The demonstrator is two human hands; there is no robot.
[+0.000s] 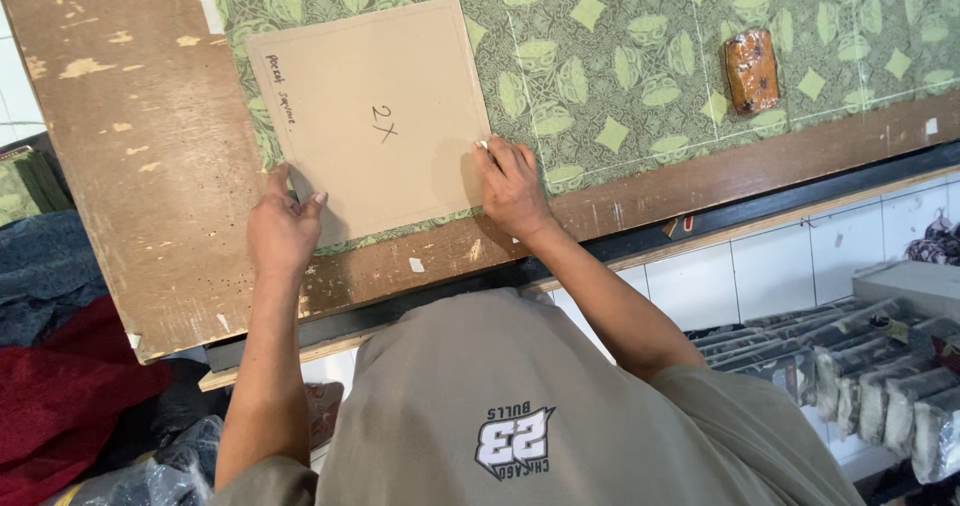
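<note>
1. Our left hand (283, 228) lies flat on the lower left corner of the square cardboard template (375, 116), fingers spread, pressing it down rather than gripping it.
2. Our right hand (512, 188) is closed in a pinch on a small white piece of chalk (481, 145), its tip touching the template's right edge near the lower corner.
3. The template lies on the green patterned fabric (640, 66), over its left end, and white chalk lines already mark squares on the cloth to the right.
4. In our judgement the template could slide, since only one corner is held down; a shifted edge would leave a crooked line.
5. The fabric may also ripple under the chalk, as it hangs loose at the table's near edge.
6. A brown block (751, 69) rests on the fabric, well apart from both hands.
7. The wooden table (130, 166) is worn and chipped, its surface scuffed.
8. Around it we see white floor tiles (770, 266), folded bundles (880, 366) stacked on the right, and red and blue cloth (60, 366) heaped on the left.
</note>
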